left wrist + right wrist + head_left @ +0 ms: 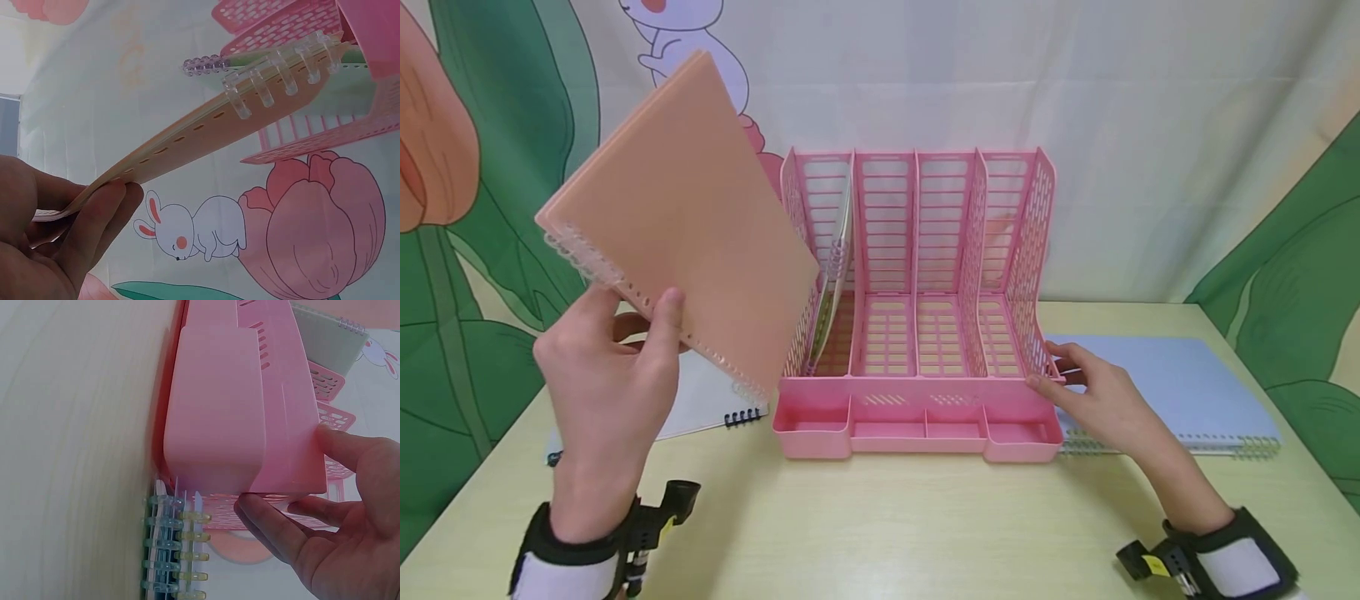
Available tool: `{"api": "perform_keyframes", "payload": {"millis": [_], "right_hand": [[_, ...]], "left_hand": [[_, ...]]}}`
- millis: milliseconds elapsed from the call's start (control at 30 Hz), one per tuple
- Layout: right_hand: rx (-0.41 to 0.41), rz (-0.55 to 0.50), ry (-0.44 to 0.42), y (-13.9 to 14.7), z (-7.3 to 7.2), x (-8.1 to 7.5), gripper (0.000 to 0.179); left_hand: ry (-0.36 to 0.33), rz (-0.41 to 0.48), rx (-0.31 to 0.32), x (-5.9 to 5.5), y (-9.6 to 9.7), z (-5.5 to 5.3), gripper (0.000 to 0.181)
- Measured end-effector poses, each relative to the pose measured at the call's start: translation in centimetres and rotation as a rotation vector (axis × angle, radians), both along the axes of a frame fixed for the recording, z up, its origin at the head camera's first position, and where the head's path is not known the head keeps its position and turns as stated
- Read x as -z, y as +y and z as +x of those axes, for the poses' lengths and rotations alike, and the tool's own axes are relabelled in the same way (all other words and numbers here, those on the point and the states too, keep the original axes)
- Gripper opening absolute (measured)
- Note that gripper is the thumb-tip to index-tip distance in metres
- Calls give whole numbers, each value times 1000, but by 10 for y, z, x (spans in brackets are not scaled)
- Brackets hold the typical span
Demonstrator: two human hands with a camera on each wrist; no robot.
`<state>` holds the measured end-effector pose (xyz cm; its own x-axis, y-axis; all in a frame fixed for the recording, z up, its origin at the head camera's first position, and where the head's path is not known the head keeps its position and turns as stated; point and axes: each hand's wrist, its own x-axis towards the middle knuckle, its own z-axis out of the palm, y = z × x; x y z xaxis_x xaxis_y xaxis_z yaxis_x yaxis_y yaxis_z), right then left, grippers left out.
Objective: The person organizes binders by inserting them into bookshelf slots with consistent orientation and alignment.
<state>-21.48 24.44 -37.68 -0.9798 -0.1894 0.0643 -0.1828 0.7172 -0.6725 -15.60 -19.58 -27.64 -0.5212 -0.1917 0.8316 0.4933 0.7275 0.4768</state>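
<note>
Head cam: L hand (610, 375) is pinching peach notebook (692, 217) by its coil-side edge, thumb lying on the near cover, other fingers going behind; gap's narrow, just the notebook's thickness btwn thumb & fingers. Notebook is tilting in mid-air, L of & partly in front of pink rack (820, 392), its R corner overlapping the rack's L wall in this view; can't tell if they're touching. L wrist cam is showing the same pinch nearly edge-on, w/ clear coil rings running along the spine.

R hand (1108, 404) is gripping the rack's front R corner, thumb pressing the front panel nr its top edge, fingers bending round the R side. R wrist cam is showing the same hold, thumb & fingers spreading moderately w/ the corner btwn them.

Rack is standing on table (865, 525), its 4 tall slots facing fwd; slim notebook (831, 300) w/ lilac coil is standing in the far-L one. Blue notebook (1180, 383) is lying R of the rack, R hand hovering partly over it. White notebook (700, 400) w/ black coil is lying on the L, partly hidden by L hand & peach notebook.
</note>
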Motion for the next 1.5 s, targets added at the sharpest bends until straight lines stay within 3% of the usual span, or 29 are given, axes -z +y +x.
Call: {"api": "perform_keyframes", "payload": {"millis": [500, 767, 1200, 1500], "right_hand": [[-3, 3, 6, 0, -1, 0, 77], [-12, 0, 13, -1, -1, -1, 76], [-6, -2, 14, 1, 0, 0, 72], [-12, -4, 23, 0, 1, 0, 72]], "left_hand": [[11, 21, 34, 5, 9, -14, 29], [39, -21, 29, 8, 11, -21, 22], [19, 15, 45, 8, 20, -34, 24], [8, -13, 48, 9, 24, -41, 21]]}}
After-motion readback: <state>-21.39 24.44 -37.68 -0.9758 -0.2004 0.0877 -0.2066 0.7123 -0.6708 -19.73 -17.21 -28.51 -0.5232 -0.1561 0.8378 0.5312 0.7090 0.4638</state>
